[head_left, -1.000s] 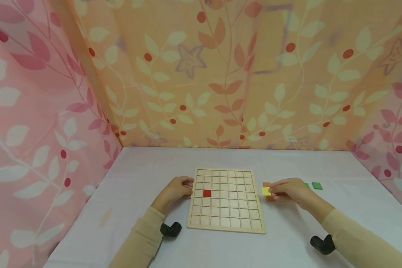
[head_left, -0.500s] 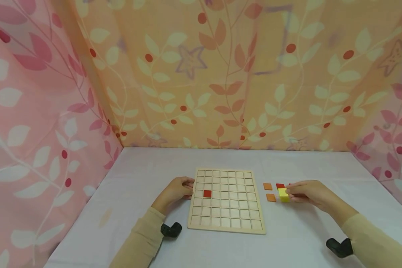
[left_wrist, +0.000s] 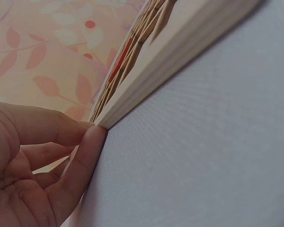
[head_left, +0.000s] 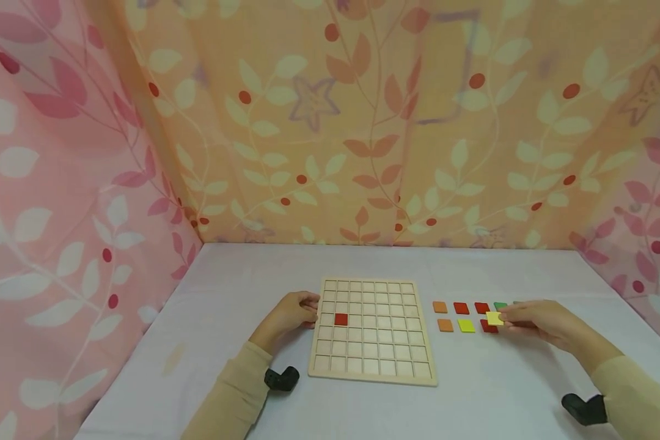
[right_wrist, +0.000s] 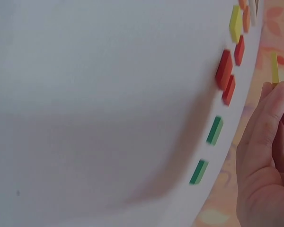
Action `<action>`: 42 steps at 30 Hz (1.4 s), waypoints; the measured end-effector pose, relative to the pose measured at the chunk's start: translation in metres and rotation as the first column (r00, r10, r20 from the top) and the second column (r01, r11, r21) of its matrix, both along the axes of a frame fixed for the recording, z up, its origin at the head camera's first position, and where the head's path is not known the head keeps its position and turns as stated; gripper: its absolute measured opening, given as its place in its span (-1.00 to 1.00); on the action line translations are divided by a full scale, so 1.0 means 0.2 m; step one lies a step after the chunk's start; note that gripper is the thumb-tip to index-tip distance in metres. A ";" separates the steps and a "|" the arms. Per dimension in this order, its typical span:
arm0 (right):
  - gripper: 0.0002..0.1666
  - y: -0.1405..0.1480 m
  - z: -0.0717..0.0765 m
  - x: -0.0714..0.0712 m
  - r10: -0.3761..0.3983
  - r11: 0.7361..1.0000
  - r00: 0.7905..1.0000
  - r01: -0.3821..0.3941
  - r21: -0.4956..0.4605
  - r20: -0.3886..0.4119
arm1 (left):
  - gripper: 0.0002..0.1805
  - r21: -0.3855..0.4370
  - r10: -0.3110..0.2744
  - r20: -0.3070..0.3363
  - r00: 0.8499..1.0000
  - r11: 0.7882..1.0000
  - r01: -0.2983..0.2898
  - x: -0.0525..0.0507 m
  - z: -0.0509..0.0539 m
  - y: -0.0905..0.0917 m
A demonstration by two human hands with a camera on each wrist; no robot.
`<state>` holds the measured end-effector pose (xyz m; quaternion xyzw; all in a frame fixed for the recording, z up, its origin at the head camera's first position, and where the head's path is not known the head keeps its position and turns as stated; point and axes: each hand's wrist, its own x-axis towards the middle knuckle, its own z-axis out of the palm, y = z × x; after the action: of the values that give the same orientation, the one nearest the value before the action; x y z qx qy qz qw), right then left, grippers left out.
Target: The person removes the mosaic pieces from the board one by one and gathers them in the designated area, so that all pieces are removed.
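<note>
A pale wooden grid board [head_left: 369,348] lies on the table with one red tile [head_left: 341,319] in a cell on its left side. At the board's left edge, my left hand [head_left: 289,313] grips the rim between thumb and fingertips; the left wrist view shows the fingertips [left_wrist: 95,137] on the board's edge [left_wrist: 132,94]. My right hand [head_left: 550,321] pinches a yellow tile [head_left: 494,318] above the loose tiles right of the board. In the right wrist view that yellow tile [right_wrist: 275,68] stands out from the fingertips, clear of the table.
Loose tiles lie in two rows right of the board: orange [head_left: 445,325], yellow [head_left: 466,326], red [head_left: 461,308] and green [head_left: 500,305]. My right hand partly covers some. Two green tiles [right_wrist: 215,130] show in the right wrist view. Patterned cloth [head_left: 363,122] stands behind the table.
My right hand has moved right, away from the board, with the yellow tile still pinched. Orange, red and another yellow tile have come into sight behind it. My left hand stays put.
</note>
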<state>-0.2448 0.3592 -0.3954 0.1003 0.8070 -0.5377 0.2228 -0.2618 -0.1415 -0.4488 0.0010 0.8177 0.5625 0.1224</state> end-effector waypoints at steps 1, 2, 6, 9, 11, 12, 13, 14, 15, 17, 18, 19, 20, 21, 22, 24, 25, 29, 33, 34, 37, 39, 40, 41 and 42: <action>-0.40 0.02 -0.01 0.00 -0.007 1.000 1.000 0.007 0.004 0.006 | -0.48 0.002 0.003 0.005 1.000 1.000 -0.003 0.00 0.00 0.00; -0.40 0.03 -0.01 0.00 -0.012 1.000 1.000 0.012 0.009 0.010 | -0.48 0.002 0.004 0.008 1.000 1.000 -0.004 0.00 0.00 0.00; -0.43 0.09 -0.03 -0.01 -0.030 0.999 0.999 0.029 0.032 0.024 | -0.48 0.000 0.009 0.011 1.000 1.000 -0.009 0.00 0.01 0.01; -0.48 0.13 -0.03 -0.01 -0.023 0.998 0.999 0.022 0.051 0.026 | -0.47 -0.008 0.006 0.012 1.000 1.000 -0.006 0.00 0.01 0.01; -0.50 0.14 -0.04 -0.01 -0.020 0.998 0.999 0.019 0.057 0.026 | -0.47 -0.009 0.001 0.010 1.000 1.000 -0.001 0.00 0.01 0.01; -0.50 0.14 -0.04 -0.01 -0.018 0.998 1.000 0.016 0.061 0.025 | -0.47 -0.008 -0.001 0.012 1.000 1.000 0.001 -0.01 0.01 0.01; -0.51 0.15 -0.04 -0.01 -0.018 0.998 1.000 0.017 0.061 0.026 | -0.47 -0.005 -0.003 0.014 1.000 1.000 0.003 -0.01 0.00 0.01; -0.51 0.15 -0.05 -0.01 -0.021 0.998 0.999 0.020 0.058 0.028 | -0.47 -0.003 -0.005 0.012 1.000 1.000 0.006 -0.01 0.00 0.01; -0.53 0.15 -0.05 -0.01 -0.028 0.998 0.999 0.026 0.054 0.033 | -0.47 0.000 -0.006 0.013 1.000 1.000 0.006 -0.01 0.00 0.01; -0.55 0.16 -0.07 -0.01 -0.031 0.999 0.999 0.029 0.045 0.041 | -0.47 0.008 -0.009 0.013 1.000 1.000 0.009 0.00 0.00 0.01; -0.57 0.16 -0.07 -0.01 -0.043 0.998 0.998 0.041 0.042 0.049 | -0.47 0.009 -0.010 0.015 1.000 1.000 0.010 0.00 0.00 0.01; -0.59 0.16 -0.08 -0.01 -0.044 0.998 0.998 0.043 0.034 0.052 | -0.47 0.011 -0.011 0.014 1.000 1.000 0.011 0.00 0.00 0.01; -0.60 0.17 -0.08 -0.01 -0.046 0.999 0.997 0.044 0.028 0.055 | -0.47 0.010 -0.013 0.012 1.000 1.000 0.013 0.00 0.01 0.01; -0.61 0.17 -0.09 -0.01 -0.043 0.999 0.998 0.042 0.023 0.055 | -0.47 0.009 -0.016 0.012 1.000 1.000 0.016 0.00 0.01 0.01; -0.62 0.17 -0.09 -0.01 -0.043 0.999 0.998 0.042 0.019 0.055 | -0.47 0.010 -0.017 0.013 1.000 1.000 0.016 0.00 0.01 0.01; -0.63 0.17 -0.09 -0.01 -0.055 0.998 0.997 0.054 0.019 0.056 | -0.47 0.009 -0.016 0.013 1.000 1.000 0.016 0.00 0.01 0.01; -0.62 0.18 -0.09 -0.02 -0.056 0.998 0.997 0.055 0.020 0.055 | -0.47 0.008 -0.015 0.011 1.000 1.000 0.015 0.00 0.01 0.01; -0.62 0.18 -0.10 -0.02 -0.072 0.997 0.996 0.070 0.034 0.056 | -0.47 0.006 -0.005 0.010 1.000 1.000 0.005 0.00 0.01 0.01; -0.61 0.18 -0.10 -0.02 -0.070 0.997 0.996 0.068 0.044 0.050 | -0.47 0.009 -0.004 0.012 1.000 1.000 0.004 0.01 0.01 0.02; -0.60 0.18 -0.10 -0.02 -0.069 0.996 0.997 0.066 0.052 0.047 | -0.47 0.011 -0.005 0.013 1.000 1.000 0.005 0.01 0.01 0.02; -0.56 0.18 -0.10 -0.03 -0.059 0.996 0.998 0.057 0.072 0.035 | -0.47 0.006 -0.003 0.012 1.000 1.000 0.003 0.01 0.01 0.01; -0.54 0.18 -0.10 -0.03 -0.053 0.995 0.998 0.050 0.083 0.029 | -0.47 0.000 -0.001 0.010 1.000 1.000 0.001 0.01 0.01 0.01; -0.54 0.18 -0.10 -0.03 -0.051 0.995 0.998 0.048 0.085 0.027 | -0.47 -0.001 -0.002 0.009 1.000 1.000 0.002 0.01 0.01 0.01; -0.54 0.18 -0.10 -0.03 -0.048 0.995 0.998 0.046 0.085 0.027 | -0.46 -0.005 -0.002 0.007 1.000 1.000 0.002 0.01 0.01 0.01; -0.54 0.18 -0.10 -0.03 -0.048 0.995 0.999 0.046 0.085 0.026 | -0.46 -0.008 -0.002 0.005 1.000 1.000 0.002 0.01 0.01 0.01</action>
<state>-0.2505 0.3959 -0.4160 0.1360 0.8231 -0.5069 0.2170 -0.2595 -0.1393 -0.4465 0.0001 0.8195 0.5593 0.1251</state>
